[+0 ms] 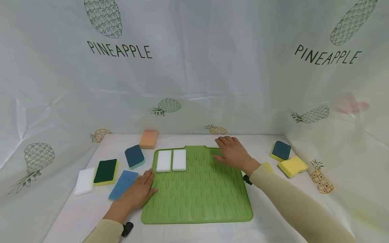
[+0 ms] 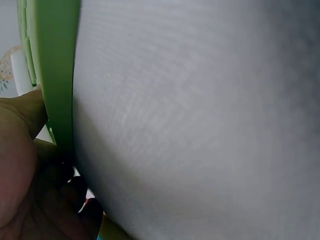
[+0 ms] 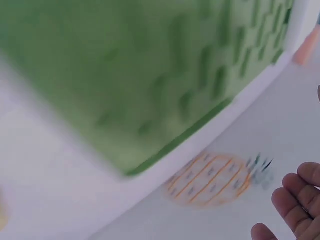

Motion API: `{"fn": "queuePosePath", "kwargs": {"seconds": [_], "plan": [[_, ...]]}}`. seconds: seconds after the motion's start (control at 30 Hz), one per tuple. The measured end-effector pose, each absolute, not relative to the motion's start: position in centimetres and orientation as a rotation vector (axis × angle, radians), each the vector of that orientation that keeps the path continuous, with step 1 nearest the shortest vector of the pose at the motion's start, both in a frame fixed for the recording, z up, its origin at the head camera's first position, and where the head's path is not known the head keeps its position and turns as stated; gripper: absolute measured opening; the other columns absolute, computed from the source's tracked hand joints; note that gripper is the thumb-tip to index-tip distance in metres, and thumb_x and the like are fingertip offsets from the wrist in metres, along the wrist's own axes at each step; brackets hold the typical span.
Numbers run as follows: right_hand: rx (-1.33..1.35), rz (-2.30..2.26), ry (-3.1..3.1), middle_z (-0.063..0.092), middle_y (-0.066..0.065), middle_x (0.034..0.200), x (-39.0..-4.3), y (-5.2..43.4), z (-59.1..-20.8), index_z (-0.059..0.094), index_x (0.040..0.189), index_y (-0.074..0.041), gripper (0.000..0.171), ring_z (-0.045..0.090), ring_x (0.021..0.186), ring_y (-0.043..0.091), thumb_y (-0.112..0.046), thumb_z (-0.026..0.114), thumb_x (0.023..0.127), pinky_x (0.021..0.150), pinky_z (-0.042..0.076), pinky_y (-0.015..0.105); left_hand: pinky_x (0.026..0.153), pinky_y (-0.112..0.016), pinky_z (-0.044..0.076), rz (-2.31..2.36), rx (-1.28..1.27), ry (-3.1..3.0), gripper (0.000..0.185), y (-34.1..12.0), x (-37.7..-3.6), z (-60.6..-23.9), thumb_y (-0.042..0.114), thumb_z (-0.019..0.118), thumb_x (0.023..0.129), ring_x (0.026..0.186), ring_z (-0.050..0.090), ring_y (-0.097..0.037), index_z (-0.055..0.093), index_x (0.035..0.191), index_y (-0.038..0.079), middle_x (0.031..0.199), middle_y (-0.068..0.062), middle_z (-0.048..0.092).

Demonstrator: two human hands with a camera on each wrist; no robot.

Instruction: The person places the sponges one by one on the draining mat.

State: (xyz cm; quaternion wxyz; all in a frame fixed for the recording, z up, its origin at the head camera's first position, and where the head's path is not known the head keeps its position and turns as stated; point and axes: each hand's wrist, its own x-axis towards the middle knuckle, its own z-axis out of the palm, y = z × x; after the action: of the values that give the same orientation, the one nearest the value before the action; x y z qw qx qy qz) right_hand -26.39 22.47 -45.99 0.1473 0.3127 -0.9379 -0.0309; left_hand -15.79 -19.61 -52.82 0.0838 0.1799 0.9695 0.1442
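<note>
A green ridged mat [image 1: 197, 192] lies on the white table. Two white sponges, one left [image 1: 163, 161] and one right [image 1: 179, 160], stand side by side at its upper left corner. My left hand [image 1: 138, 189] rests along the mat's left edge, thumb over the rim. In the left wrist view the thumb of that hand [image 2: 17, 165] touches the mat's edge [image 2: 57, 80]; its other fingers are dark and partly hidden. Over the mat's far right corner hovers my right hand [image 1: 232, 153], holding nothing. Its loosely extended fingers [image 3: 295, 210] appear in the right wrist view.
Left of the mat lie a blue sponge [image 1: 123, 185], a dark blue one [image 1: 134, 156], a green-and-yellow one [image 1: 105, 172], a white one [image 1: 85, 181] and an orange one [image 1: 148, 139]. At right are a dark blue-and-yellow sponge [image 1: 281, 150] and yellow ones [image 1: 294, 166], one partly behind the forearm.
</note>
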Motion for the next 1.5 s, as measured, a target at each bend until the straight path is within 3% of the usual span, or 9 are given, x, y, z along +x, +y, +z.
{"fn": "queuePosePath", "kwargs": {"seconds": [0.23, 0.73, 1.2, 1.5], "plan": [[0.919, -0.209, -2.620, 0.064, 0.021, 0.138, -24.8, 29.6, -45.5, 0.059, 0.142, 0.004, 0.074, 0.061, 0.127, 0.040, -0.045, 0.081, 0.092, 0.105, 0.051, 0.058, 0.126, -0.064, 0.028, 0.413, 0.547, 2.907, 0.073, -19.7, -15.6, -52.8, 0.032, 0.062, 0.108, 0.157, 0.027, -0.047, 0.033, 0.160, -0.011, 0.170, -0.028, 0.027], [1.064, -0.509, -2.667, 0.066, 0.021, 0.136, -19.5, 41.2, -45.3, 0.063, 0.138, 0.005, 0.075, 0.062, 0.125, 0.040, -0.043, 0.086, 0.085, 0.103, 0.052, 0.058, 0.128, -0.062, 0.026, 0.396, 0.529, 2.888, 0.076, -19.6, -16.1, -52.8, 0.036, 0.059, 0.109, 0.159, 0.025, -0.045, 0.029, 0.162, -0.008, 0.172, -0.026, 0.023], [1.033, -0.376, -2.728, 0.065, 0.020, 0.138, -17.9, 43.2, -47.8, 0.060, 0.140, 0.002, 0.085, 0.062, 0.126, 0.043, -0.051, 0.088, 0.080, 0.099, 0.054, 0.062, 0.128, -0.062, 0.025, 0.380, 0.505, 2.877, 0.076, -19.6, -16.2, -53.0, 0.037, 0.059, 0.109, 0.159, 0.024, -0.045, 0.028, 0.163, -0.007, 0.173, -0.025, 0.023], [0.952, -0.321, -2.864, 0.051, 0.025, 0.156, -17.6, 43.1, -47.6, 0.042, 0.155, 0.001, 0.101, 0.052, 0.141, 0.044, -0.056, 0.084, 0.083, 0.112, 0.043, 0.068, 0.128, -0.063, 0.025, 0.386, 0.500, 2.875, 0.076, -19.6, -16.1, -52.8, 0.037, 0.059, 0.109, 0.159, 0.024, -0.045, 0.029, 0.163, -0.007, 0.172, -0.025, 0.023]]}}
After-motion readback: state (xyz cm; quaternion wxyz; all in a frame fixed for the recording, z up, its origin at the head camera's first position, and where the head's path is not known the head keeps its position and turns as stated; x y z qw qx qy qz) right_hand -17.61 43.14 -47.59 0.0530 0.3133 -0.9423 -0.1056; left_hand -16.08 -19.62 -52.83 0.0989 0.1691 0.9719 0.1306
